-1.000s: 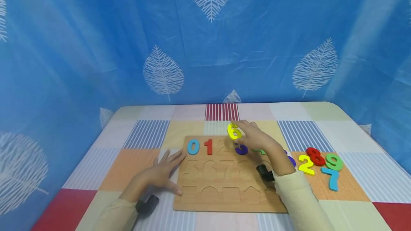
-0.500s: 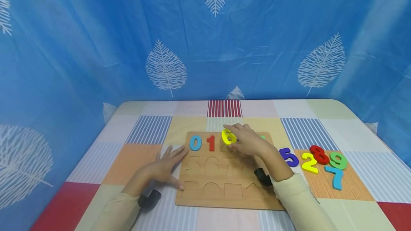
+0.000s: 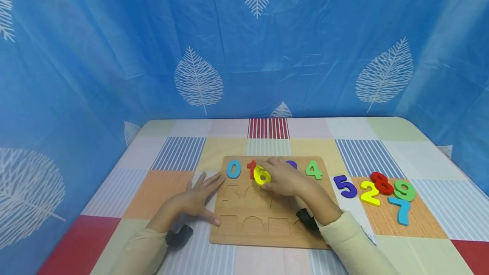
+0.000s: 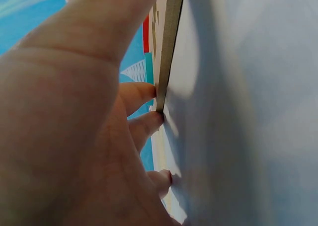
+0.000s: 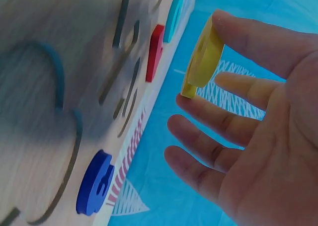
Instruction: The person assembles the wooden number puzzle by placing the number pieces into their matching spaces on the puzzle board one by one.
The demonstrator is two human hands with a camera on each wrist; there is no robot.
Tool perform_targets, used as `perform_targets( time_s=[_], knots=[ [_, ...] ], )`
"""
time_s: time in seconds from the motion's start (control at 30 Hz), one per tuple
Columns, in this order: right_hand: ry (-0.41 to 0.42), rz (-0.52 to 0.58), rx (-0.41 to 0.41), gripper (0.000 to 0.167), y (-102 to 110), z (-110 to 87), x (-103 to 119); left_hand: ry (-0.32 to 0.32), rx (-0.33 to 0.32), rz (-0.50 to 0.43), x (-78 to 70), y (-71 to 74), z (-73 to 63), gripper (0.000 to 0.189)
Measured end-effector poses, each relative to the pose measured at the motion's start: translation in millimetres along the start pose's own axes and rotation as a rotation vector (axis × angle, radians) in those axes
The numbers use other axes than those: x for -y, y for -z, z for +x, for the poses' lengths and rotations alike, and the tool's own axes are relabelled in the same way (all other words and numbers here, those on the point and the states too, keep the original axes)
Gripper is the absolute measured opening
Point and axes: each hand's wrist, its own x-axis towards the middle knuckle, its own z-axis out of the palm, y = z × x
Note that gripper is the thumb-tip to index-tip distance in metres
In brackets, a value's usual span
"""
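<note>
My right hand (image 3: 286, 178) pinches a yellow number 6 (image 3: 262, 175) between thumb and fingertips. In the right wrist view the yellow 6 (image 5: 204, 57) is raised off the wooden puzzle board (image 3: 267, 241). In the head view it overlaps part of the red 1 (image 3: 250, 165). My left hand (image 3: 196, 200) lies spread at the board's left edge, its fingertips touching the edge (image 4: 166, 62) in the left wrist view. The blue 0 (image 3: 234, 169), purple 3 (image 3: 292, 164) and green 4 (image 3: 314, 170) sit in the board's top row; my right hand partly covers the 3.
Right of the board lie a purple 5 (image 3: 345, 186), yellow 2 (image 3: 370, 193), red 8 (image 3: 382, 183), green 9 (image 3: 404, 190) and light-blue 7 (image 3: 400, 210). The 8 touches or overlaps its neighbours. A blue leaf-patterned curtain (image 3: 313, 54) hangs behind the checked tablecloth (image 3: 412, 253).
My right hand has carried the yellow 6 leftward and toward me, from the board's back edge to near the red 1. The 4 has come into fuller view. My left hand stays put.
</note>
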Motion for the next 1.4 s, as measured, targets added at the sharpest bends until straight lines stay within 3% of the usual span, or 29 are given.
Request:
perform_targets(
  time_s=[0.63, 0.87, 1.4],
  knots=[
    [0.058, -0.054, 0.080, 0.069, -15.3, -1.8, 16.4, 0.018, 0.000, 0.007, -0.1, -1.0, 1.3, 0.114],
    [0.036, -0.069, 0.117, 0.072, -17.6, -3.7, 19.7, 0.015, 0.008, 0.022, 0.1, 0.0, 2.4, 0.114],
    [0.065, -0.093, 0.104, 0.066, -23.9, -1.8, 20.0, 0.022, 0.012, 0.014, -1.0, 1.5, 1.7, 0.114]
  ],
)
